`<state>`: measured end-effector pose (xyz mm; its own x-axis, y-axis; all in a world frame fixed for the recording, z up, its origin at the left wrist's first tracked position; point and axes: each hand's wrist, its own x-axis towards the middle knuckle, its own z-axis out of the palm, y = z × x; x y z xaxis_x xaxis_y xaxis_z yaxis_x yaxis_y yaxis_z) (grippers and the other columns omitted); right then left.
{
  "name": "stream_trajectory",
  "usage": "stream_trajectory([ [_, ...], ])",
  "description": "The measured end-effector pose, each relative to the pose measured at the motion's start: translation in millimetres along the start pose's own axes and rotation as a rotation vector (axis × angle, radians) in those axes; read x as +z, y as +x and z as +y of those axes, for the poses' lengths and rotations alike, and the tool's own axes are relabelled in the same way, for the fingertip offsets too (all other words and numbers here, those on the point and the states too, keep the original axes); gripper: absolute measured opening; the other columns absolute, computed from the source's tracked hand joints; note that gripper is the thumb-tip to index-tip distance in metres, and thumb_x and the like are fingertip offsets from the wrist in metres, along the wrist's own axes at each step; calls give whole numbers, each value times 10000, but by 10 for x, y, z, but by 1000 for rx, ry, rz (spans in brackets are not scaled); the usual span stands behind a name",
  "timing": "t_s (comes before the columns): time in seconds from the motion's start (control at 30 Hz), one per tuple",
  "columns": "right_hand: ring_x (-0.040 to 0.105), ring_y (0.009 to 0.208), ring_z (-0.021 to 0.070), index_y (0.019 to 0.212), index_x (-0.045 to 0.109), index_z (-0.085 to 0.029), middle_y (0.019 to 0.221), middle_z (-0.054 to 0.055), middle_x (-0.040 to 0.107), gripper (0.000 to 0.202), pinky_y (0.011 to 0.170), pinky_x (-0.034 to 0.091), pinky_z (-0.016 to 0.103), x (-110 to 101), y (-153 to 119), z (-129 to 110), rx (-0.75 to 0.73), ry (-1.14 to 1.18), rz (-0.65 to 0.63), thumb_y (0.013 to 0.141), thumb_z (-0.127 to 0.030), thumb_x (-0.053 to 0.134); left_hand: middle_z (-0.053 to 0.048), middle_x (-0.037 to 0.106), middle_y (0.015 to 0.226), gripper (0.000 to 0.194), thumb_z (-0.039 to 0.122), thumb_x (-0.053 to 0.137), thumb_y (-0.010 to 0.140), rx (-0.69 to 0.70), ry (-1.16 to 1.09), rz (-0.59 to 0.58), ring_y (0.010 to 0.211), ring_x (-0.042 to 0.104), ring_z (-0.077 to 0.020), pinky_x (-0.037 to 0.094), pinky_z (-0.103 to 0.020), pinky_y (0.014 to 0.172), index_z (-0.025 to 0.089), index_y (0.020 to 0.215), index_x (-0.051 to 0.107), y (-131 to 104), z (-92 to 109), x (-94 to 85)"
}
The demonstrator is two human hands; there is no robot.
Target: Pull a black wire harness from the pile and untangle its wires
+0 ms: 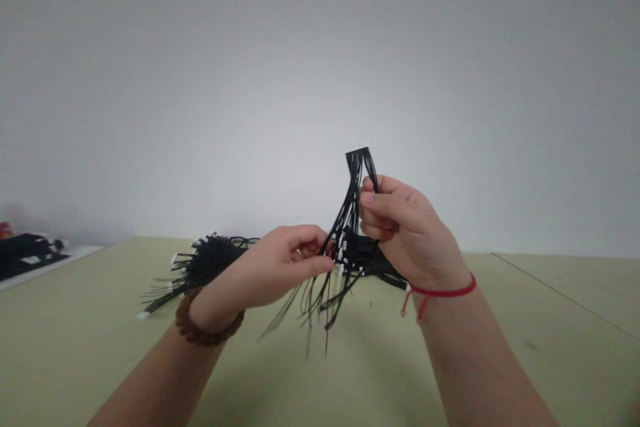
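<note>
Right hand [407,230], red string on wrist, pinched shut on a bundle of black wires [350,213] just below its white connector end, held upright above the bench [500,347]. Left hand [280,267], bead bracelet on wrist, fingers closed on lower strands of the same bundle; loose ends hang down, clear of the bench. Behind left hand, pile of black wires [205,263] lies on bench. Far left edge: dark items on a white tray [35,260], blurred. Plain grey wall behind.

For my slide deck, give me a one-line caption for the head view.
Both hands hold a black wire bundle above the table: right hand near the top, left hand pinching lower.
</note>
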<state>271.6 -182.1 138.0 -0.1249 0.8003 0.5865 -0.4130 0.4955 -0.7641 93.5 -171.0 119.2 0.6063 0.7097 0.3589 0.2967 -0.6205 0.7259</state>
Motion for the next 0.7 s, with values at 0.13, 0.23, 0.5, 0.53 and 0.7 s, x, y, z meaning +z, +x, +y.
stream_trajectory([
  [0.13, 282, 474, 40, 739, 500, -188, 607, -98, 381, 303, 416, 188, 191, -59, -23, -2, 3, -98, -23, 562, -75, 718, 19, 520, 677, 146, 287, 520, 846, -8, -19, 50, 652, 486, -137, 389, -265, 617, 176, 764, 570, -49, 46, -90],
  [0.23, 296, 480, 40, 746, 487, -195, 600, -106, 382, 302, 425, 202, 189, -89, -23, 24, -22, -166, -14, 577, -43, 685, 5, 555, 683, 168, 274, 498, 858, -25, -44, 112, 675, 527, -144, 418, -272, 637, 179, 732, 555, -85, 92, -113],
  [0.5, 320, 445, 35, 703, 469, -199, 553, -111, 396, 261, 404, 206, 191, -51, 31, 125, -74, -241, 1, 615, -44, 659, -6, 618, 736, 182, 298, 435, 914, -92, -325, 54, 533, 533, -104, 450, -229, 478, 172, 934, 564, -88, 84, -40],
  [0.53, 354, 450, 38, 704, 476, -200, 557, -106, 414, 251, 403, 216, 191, -38, 32, 131, -85, -246, 3, 622, -43, 654, -15, 632, 763, 189, 270, 428, 914, -78, -353, 31, 567, 552, -108, 464, -229, 502, 167, 939, 584, -84, 83, -31],
  [0.7, 448, 465, 55, 747, 512, -207, 614, -66, 522, 130, 394, 255, 194, 41, -25, 122, -101, -271, -5, 758, -81, 541, 17, 653, 733, 244, 85, 426, 875, 13, -328, 26, 711, 586, -78, 451, -177, 693, 169, 876, 655, -86, 165, -19],
])
